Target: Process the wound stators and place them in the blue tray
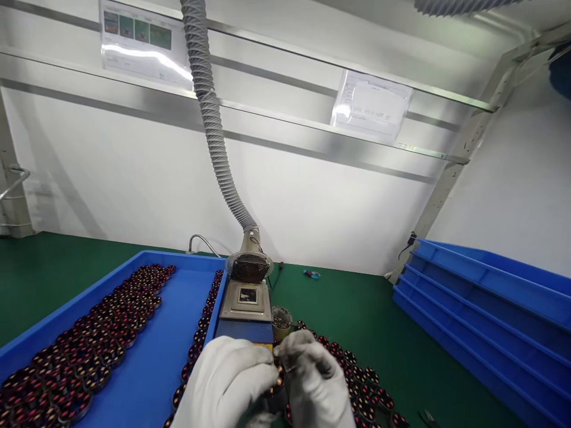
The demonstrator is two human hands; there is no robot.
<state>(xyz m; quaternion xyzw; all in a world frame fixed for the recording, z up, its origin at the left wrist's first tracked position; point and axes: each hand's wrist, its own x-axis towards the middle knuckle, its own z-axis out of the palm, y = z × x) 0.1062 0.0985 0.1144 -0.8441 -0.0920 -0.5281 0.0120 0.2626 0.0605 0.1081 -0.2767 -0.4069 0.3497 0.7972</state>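
Right grip (316,379) above green tabletop (357,309), wall (330,208) beyond

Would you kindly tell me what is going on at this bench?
Someone in white gloves has a small round part in the left hand, with the right hand close against it. Similar parts lie in the blue tray to the left, and more on the green tabletop to the right.

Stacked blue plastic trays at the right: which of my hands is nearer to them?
Right. Your white-gloved right hand is left of the stacked trays; your white-gloved left hand is farther left.
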